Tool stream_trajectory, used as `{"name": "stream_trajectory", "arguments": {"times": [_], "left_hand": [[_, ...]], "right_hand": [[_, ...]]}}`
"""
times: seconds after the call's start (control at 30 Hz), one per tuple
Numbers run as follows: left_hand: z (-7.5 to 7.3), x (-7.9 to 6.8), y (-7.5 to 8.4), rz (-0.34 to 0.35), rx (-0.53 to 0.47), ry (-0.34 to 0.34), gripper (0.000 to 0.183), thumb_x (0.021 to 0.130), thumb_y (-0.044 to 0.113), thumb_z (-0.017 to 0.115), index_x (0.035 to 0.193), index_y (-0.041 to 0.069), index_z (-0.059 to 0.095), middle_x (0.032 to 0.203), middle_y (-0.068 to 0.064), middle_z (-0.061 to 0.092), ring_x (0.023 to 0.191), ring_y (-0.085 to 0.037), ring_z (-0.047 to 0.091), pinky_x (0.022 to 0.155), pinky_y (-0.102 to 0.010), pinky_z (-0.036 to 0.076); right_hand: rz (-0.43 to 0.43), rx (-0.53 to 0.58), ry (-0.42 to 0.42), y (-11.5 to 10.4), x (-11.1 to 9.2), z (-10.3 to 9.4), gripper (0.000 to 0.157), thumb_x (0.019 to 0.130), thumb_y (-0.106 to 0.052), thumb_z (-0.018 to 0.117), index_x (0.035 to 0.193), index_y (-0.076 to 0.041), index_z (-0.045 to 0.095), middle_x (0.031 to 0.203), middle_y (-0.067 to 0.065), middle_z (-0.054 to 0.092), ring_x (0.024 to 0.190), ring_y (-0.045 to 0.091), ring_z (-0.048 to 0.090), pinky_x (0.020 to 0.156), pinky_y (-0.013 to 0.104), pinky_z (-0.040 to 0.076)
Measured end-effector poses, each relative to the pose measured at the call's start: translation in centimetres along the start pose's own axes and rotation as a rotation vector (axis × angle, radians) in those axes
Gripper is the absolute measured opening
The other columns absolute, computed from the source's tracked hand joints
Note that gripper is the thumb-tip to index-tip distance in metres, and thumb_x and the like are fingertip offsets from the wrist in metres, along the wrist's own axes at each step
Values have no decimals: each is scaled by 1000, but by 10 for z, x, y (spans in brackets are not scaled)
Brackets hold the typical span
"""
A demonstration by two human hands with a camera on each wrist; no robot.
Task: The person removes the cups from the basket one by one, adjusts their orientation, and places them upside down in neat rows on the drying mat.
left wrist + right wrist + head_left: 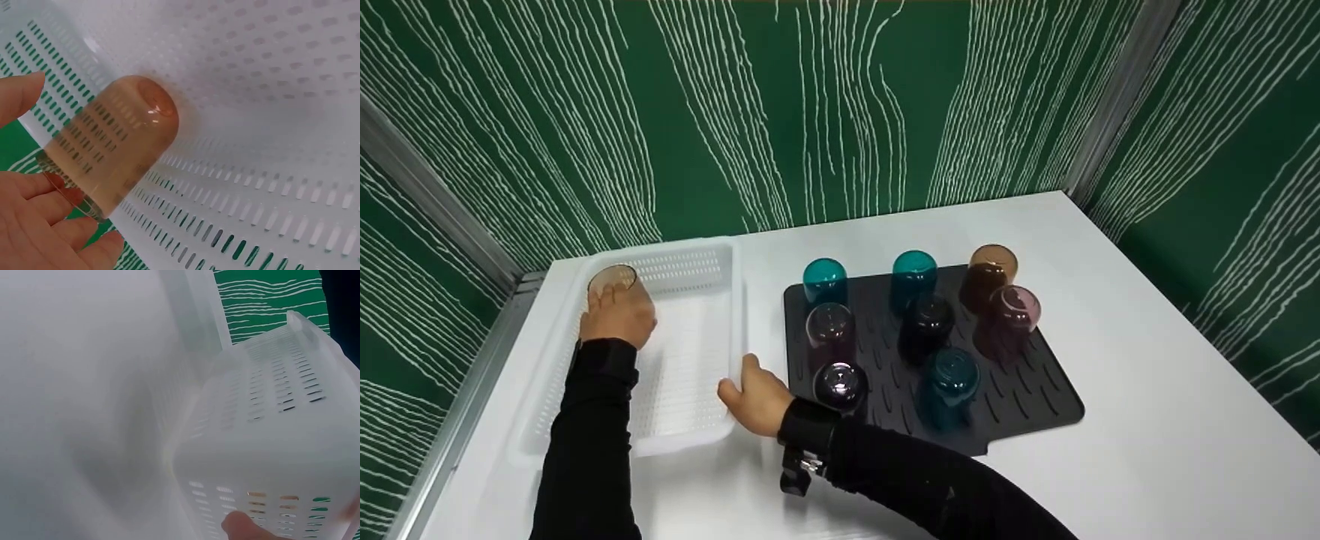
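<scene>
An amber-tinted drinking glass (112,140) leans in the far left corner of a white perforated basket (682,442), its rim toward my left hand. My left hand (619,315) reaches into the basket. In the left wrist view its fingers (76,228) are at the glass rim, loosely bent, while the thumb stands away from the glass. My right hand (761,397) holds the basket's right side wall, with the thumb over the rim and a finger (242,527) against the outer wall.
Right of the basket lies a dark ridged drying mat (1035,405). Several tinted glasses stand upside down on it, including a teal glass (915,274), an amber glass (994,270), a pink glass (1018,311) and a dark purple glass (840,386). Green walls border the white table (1155,360).
</scene>
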State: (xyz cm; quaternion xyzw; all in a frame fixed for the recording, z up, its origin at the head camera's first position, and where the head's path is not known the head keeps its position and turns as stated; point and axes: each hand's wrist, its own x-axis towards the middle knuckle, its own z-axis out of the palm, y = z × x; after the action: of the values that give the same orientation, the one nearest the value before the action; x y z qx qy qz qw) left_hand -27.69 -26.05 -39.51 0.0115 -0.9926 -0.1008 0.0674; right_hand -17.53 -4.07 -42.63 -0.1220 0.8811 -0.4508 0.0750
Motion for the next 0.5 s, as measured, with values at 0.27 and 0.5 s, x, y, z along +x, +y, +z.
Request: {"name": "stream_trajectory", "arguments": {"times": [0.27,0.5], "left_hand": [[-2,-2,3,-47,44,84,30,94,0,46,113,-18,60,114,-43,58,114,-58,52,94,-65,43],[-8,-3,7,-174,25,65,27,94,-2,47,110,-13,66,122,-40,56,109,-54,57,85,-62,51]], "right_hand": [[-4,1,14,0,0,1,33,96,-26,50,110,4,49,95,26,68,87,29,66,80,36,52],[-8,9,17,1,0,3,34,96,-28,49,110,3,48,96,25,67,88,29,66,81,36,52]]}}
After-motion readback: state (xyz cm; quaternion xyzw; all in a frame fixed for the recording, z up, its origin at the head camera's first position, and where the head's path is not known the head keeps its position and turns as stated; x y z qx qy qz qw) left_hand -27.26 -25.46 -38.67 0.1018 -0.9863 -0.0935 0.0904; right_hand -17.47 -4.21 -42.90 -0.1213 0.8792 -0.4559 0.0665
